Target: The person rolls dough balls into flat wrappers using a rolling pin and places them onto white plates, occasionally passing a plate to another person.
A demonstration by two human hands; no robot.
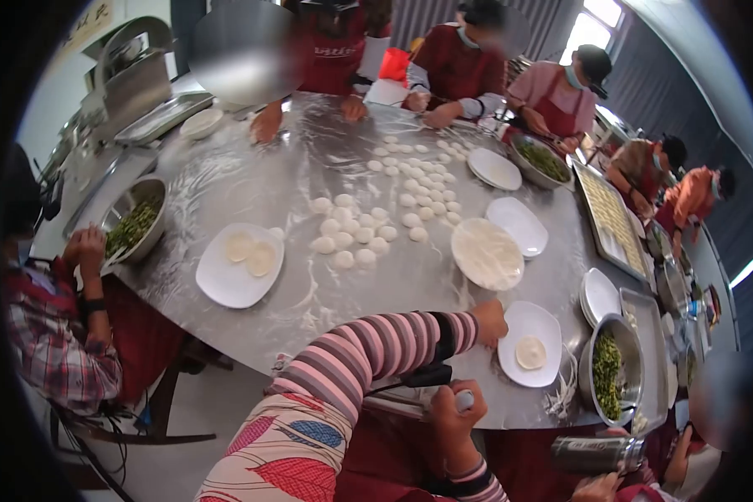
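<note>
item: your left hand point(491, 324), at the upper-left rim of a white plate point(546, 326); fingers bunched narrow, whether round anything i cannot tell. it sits low over the desk point(418, 280), perhaps to steady itself or the plate.

item: your right hand point(452, 428), nearer your body; fingers curled round a stubby, pale-ended object point(464, 400), end upward, seemingly wrapped for a firm hold.

item: one flat dough round point(530, 353), lying on that plate, below and right of your left hand; probably kept there off the floury metal.

item: dough balls point(366, 235), in loose groups at mid-desk, mostly spaced, presumably against sticking.

item: broad dish point(487, 254), whitish inside, just beyond your left hand.

item: steel bowl point(633, 356) of chopped greens point(607, 372), right of the plate, likely set within reach.

item: left plate point(219, 284), two dough rounds point(249, 253) on it, near a co-worker's hands point(84, 248).
</note>
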